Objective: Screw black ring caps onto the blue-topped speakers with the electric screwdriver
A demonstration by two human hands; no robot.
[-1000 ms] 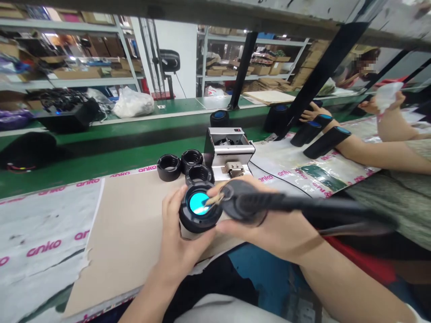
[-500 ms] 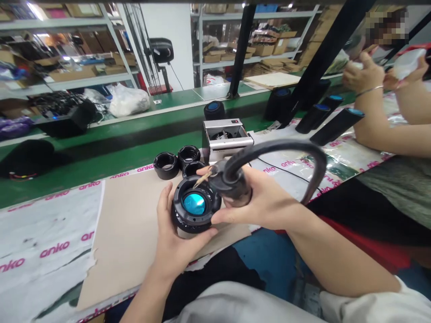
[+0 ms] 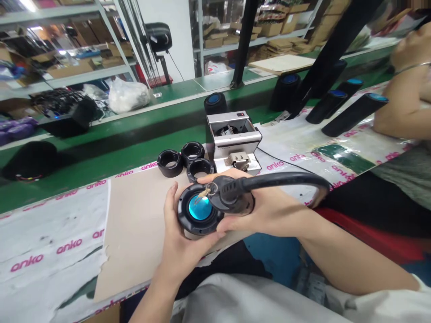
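Here: 1 black round housing (image 3: 200,207) with blue lens, gripped in left hand (image 3: 182,251), fingers curled around its side, above beige cardboard sheet (image 3: 134,233). Right hand (image 3: 269,220): fingers wrapped firmly around black corded tool (image 3: 232,195), pale tip touching housing rim. Just behind, 3 black rings (image 3: 192,144).

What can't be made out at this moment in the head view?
Head view:
Underside of the black ring: hidden by the left hand.
Tool: its body is partly wrapped by the right hand, so its kind is unclear.
Tan tip: too small to identify.
Co-worker's hand: blurred, cut off by the right edge.
Inside of the metal box: too small.
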